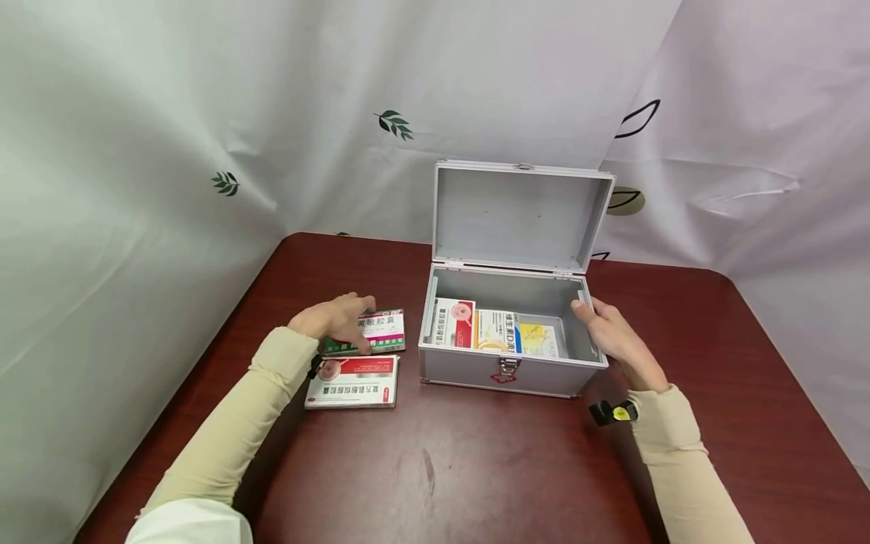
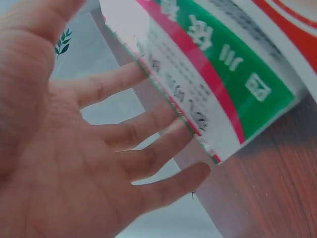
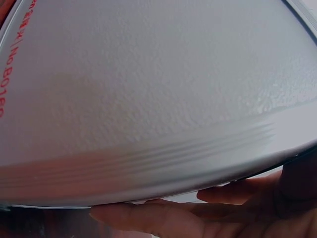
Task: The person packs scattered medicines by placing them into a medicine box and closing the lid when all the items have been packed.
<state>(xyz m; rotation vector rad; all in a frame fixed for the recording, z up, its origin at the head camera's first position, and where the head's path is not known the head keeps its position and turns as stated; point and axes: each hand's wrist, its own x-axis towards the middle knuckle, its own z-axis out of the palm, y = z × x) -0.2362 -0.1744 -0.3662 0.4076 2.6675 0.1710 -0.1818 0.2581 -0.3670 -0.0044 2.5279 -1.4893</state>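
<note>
At the table's left, my left hand spans a green, white and pink medicine box, thumb at its near edge and fingers at its far edge. The left wrist view shows the fingertips right along the edge of this box. My right hand grips the right wall of an open silver metal case, thumb over the rim and fingers outside. Inside the case lie a red-and-white medicine box, a white box with orange and blue and a yellow-and-white box.
A red-and-white medicine box lies on the dark red table, just in front of the green one. The case's lid stands raised at the back, near a white patterned curtain. A metal latch is on the case's front.
</note>
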